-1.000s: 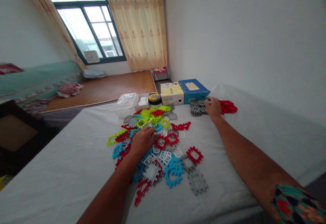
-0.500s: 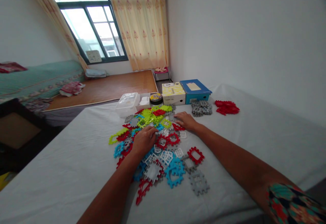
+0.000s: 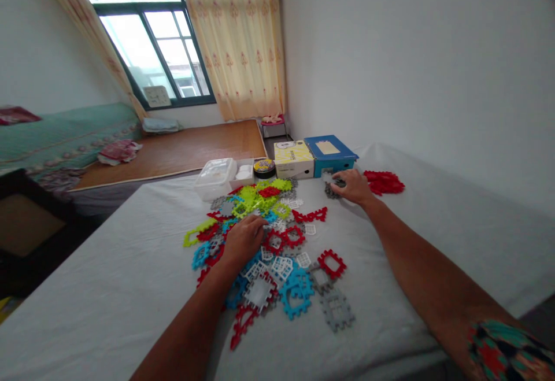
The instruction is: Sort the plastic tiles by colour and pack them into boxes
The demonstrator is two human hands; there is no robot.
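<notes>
My left hand [image 3: 243, 239] rests on the middle of a loose heap of toothed plastic building pieces, its fingers loosely spread and nothing seen in them. Around it lie red frames [image 3: 295, 235], blue pieces [image 3: 296, 293], lime-green pieces [image 3: 251, 197] and small white lattice windows [image 3: 282, 267]. Over at the back right, my right hand [image 3: 353, 185] pinches a light grey building piece [image 3: 327, 177] between thumb and fingers. That piece is at a small pile of grey pieces [image 3: 333, 191], partly hidden by the hand. Red triangular pieces [image 3: 310, 215] lie at the heap's right side.
Behind the heap stand a clear plastic box [image 3: 215, 177], a white container [image 3: 244, 174], a round black tin [image 3: 264, 167], a yellow-and-white box [image 3: 293, 160] and a blue box [image 3: 331, 154]. A red pile [image 3: 385, 182] lies near the wall on the white cloth [image 3: 403, 230].
My right hand has moved right from the heap's edge to the grey pile, with a grey piece now in it. Red triangular pieces it covered now show. The left hand has stayed put.
</notes>
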